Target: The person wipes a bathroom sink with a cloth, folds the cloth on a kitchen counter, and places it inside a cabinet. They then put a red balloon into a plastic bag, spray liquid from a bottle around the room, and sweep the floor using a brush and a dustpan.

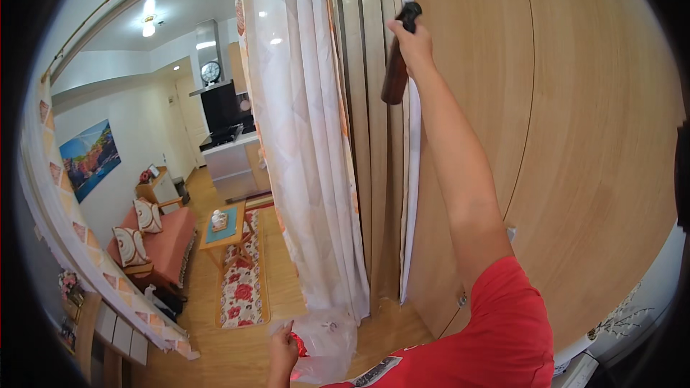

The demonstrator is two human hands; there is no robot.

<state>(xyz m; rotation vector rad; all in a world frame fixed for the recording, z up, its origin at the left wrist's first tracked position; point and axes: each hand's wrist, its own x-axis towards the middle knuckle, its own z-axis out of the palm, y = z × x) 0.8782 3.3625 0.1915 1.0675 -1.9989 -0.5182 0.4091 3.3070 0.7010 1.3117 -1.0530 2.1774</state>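
My right hand (pixel 415 46) is raised high and grips the neck of a dark brown spray bottle (pixel 395 75) with a black trigger head. The bottle stands out in front of the edge of a beige folding door or drape (pixel 372 145) and the wooden cabinet front. Low down, my left hand (pixel 283 347) holds a clear plastic bag (pixel 329 339) with something shiny and red (pixel 299 344) in or behind it. Left of the bottle hangs a white patterned curtain (pixel 302 118).
Tall wooden cabinet doors (pixel 474 27) fill the right side. Beyond the curtained opening are a red sofa (pixel 167 231), a wooden coffee table (pixel 240 226), a floral runner rug (pixel 242 293) and a kitchen counter (pixel 232 170). Another curtain (pixel 91 248) hangs at the left.
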